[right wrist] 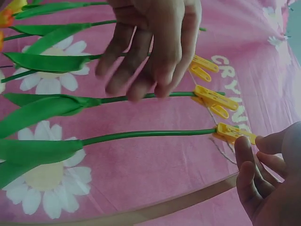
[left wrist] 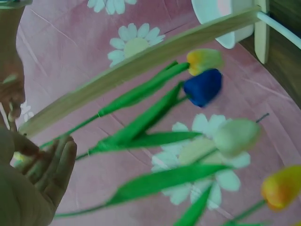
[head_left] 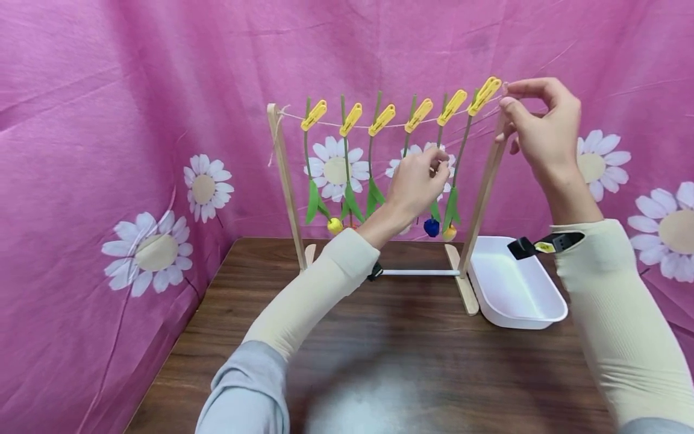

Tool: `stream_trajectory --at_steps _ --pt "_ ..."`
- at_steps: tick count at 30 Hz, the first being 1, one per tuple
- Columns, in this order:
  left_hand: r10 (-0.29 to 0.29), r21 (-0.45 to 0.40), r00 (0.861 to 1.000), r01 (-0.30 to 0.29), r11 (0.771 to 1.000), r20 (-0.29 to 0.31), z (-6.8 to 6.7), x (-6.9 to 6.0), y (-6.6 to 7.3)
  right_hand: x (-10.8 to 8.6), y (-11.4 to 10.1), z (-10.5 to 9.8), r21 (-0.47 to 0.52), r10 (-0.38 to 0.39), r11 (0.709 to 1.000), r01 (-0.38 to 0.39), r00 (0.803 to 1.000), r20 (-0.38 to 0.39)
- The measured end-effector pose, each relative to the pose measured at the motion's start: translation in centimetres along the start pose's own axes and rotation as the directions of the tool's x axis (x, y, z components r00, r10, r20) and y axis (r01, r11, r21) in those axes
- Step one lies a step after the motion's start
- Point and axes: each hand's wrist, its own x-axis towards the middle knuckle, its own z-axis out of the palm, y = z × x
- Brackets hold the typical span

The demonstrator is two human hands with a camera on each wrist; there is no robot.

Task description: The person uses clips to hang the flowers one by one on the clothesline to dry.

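Observation:
Several artificial tulips hang heads-down from a string (head_left: 328,123), each stem clipped by a yellow clothespin. At the right end, my right hand (head_left: 547,129) pinches the handle end of the last clothespin (head_left: 484,96) between thumb and fingers. Below it hangs a yellow-orange tulip (head_left: 449,232), beside a blue tulip (left wrist: 203,88). My left hand (head_left: 416,185) hovers in front of the stems with loosely bent fingers and holds nothing. It hides part of the middle tulips in the head view; a white tulip (left wrist: 237,136) shows in the left wrist view.
The string spans two wooden posts, a left post (head_left: 287,193) and a right post (head_left: 482,199), joined low down by a white rod (head_left: 420,273). A white plastic basin (head_left: 517,283) stands right of the frame on the wooden table (head_left: 347,361). Behind hangs a pink daisy-print cloth (head_left: 162,72).

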Motion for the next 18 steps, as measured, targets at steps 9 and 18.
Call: stream_trajectory --at_steps 9,18 --pt "0.030 -0.059 0.997 -0.026 0.998 0.073 -3.1 -3.6 -4.4 -2.4 1.8 -2.2 -0.259 0.013 0.966 -0.007 1.000 0.021" --pt "-0.011 -0.244 0.995 0.035 0.969 0.099 -6.9 -8.4 -10.1 -5.0 5.1 -4.7 -0.442 0.031 0.897 0.005 0.997 0.075"
